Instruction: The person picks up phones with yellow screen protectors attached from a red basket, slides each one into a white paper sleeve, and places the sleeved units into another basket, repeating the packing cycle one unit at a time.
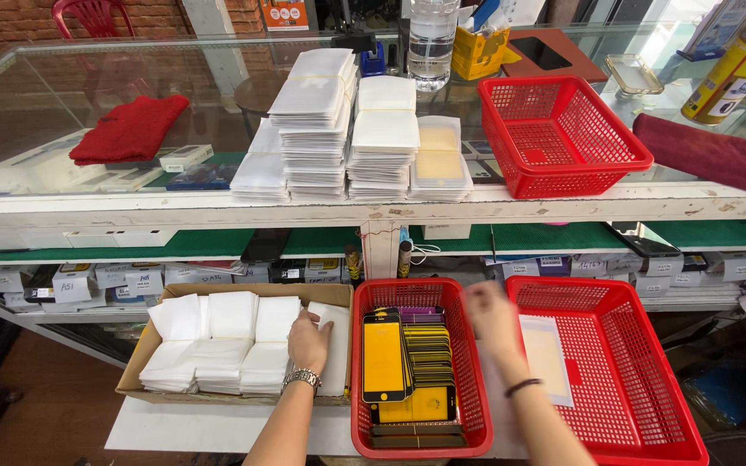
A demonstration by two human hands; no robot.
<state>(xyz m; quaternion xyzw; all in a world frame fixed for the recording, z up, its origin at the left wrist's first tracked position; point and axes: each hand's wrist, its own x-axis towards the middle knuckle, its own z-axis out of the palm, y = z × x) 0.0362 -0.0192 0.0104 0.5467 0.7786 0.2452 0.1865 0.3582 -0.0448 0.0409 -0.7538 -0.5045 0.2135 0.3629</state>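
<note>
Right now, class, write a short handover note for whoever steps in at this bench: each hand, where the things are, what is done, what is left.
Left hand: in the cardboard box, fingers on a white sleeve at the right end of the rows; whether it grips it is unclear.
Right hand: blurred, over the gap between the two red baskets, holding nothing I can make out.
Middle basket: yellow-and-black flat packs standing in a row.
Right basket: one white sheet only.
Done: stacks of white sleeves sit on the glass counter.
Left: many sleeves in the box and packs in the basket.
</note>
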